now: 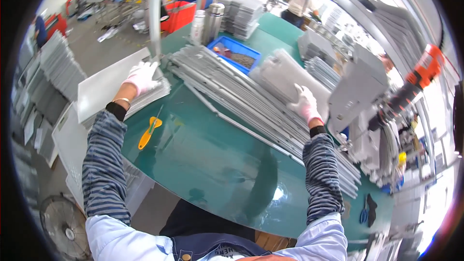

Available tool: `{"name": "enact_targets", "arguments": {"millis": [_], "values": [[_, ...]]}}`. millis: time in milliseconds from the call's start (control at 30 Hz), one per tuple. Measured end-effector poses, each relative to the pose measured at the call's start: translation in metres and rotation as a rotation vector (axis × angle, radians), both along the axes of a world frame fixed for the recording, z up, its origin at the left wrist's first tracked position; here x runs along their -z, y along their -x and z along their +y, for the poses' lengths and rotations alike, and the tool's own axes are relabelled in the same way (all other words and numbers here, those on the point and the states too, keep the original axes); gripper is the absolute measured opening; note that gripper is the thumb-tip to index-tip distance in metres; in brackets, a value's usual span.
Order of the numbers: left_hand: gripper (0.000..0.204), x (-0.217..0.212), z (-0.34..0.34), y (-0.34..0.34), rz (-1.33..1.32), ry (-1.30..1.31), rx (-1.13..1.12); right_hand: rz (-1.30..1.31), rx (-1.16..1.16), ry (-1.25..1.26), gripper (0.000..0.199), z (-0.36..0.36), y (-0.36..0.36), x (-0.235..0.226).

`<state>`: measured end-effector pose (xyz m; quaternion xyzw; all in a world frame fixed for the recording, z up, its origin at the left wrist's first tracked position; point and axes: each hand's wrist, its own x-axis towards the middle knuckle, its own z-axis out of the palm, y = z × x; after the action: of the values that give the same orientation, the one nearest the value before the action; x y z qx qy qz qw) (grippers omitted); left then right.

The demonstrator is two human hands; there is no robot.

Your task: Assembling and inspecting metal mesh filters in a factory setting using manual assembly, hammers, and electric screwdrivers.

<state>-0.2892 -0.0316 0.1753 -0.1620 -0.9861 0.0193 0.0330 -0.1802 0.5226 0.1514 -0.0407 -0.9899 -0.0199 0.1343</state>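
My left hand (141, 77), in a white glove, lies over the right end of a stack of pale grey metal panels (104, 87) at the table's left edge, its fingers stretched out. To the right, my gloved right hand (305, 104) rests with spread fingers on another stack of flat grey panels (285, 72). Between the two hands, a bundle of long thin metal strips (232, 96) runs diagonally over the green table (208, 159). One separate strip (227, 118) lies along its near side. A yellow-handled screwdriver (147, 135) sits nearer me, below my left hand.
Behind the strips stand a blue bin of small parts (241, 50), a steel flask (212, 21) and more stacked panels (239, 12). An orange and black power tool (411, 82) hangs at the right. Blue-handled scissors (364, 215) lie at the right edge. Another person (297, 7) is far back.
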Motion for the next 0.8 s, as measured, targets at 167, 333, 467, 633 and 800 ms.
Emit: {"name": "enact_targets", "arguments": {"millis": [167,333,467,633,800], "values": [[0.069,-0.013,-0.008,0.005,-0.086,-0.130,0.112,-0.197,-0.042,0.184,0.076,0.020,0.011,-0.037],[0.065,-0.004,-0.046,0.036,0.135,-0.529,0.320,-0.164,-0.073,0.402,0.046,0.069,0.036,-0.056],[0.057,-0.102,-0.083,0.004,0.878,-0.766,0.046,0.068,-0.113,0.512,0.042,0.147,-0.028,-0.058],[0.053,-0.197,-0.104,-0.098,1.395,-0.572,-0.024,0.452,-0.142,0.616,0.038,0.205,-0.130,-0.088],[0.057,-0.168,-0.050,-0.254,0.652,-1.612,0.813,0.756,0.007,0.044,0.035,0.103,-0.272,-0.119]]}}
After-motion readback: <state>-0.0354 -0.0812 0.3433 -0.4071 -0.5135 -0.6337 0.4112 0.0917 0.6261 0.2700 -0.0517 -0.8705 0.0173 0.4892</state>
